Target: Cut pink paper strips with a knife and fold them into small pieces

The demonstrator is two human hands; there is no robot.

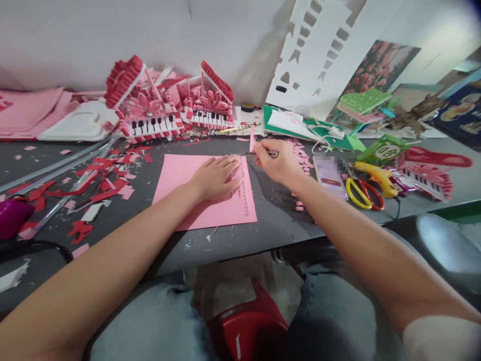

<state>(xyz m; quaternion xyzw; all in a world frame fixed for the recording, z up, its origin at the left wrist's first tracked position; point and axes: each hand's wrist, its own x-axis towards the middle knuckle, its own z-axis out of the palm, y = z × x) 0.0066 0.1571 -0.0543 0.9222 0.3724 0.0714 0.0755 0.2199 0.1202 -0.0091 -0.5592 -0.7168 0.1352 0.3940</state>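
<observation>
A pink foam sheet (205,210) lies flat on the dark table. My left hand (216,176) rests on it with spread fingers, pressing a clear ruler (242,195) near the sheet's right edge. The palm and fingers cover part of the ruler. Just right of the ruler's far end, my right hand (276,160) is closed around a slim dark metal tool that looks like a craft knife (275,154). Its tip points left, by the sheet's far right corner. A narrow pink strip (252,139) lies just beyond that corner.
Red and pink scraps (101,175) litter the left side, near long clear strips (52,173). Two piano-shaped paper models (150,125) stand behind. To the right are a phone (330,175), scissors (358,193), a yellow glue gun (376,175) and curled pink pieces (300,155).
</observation>
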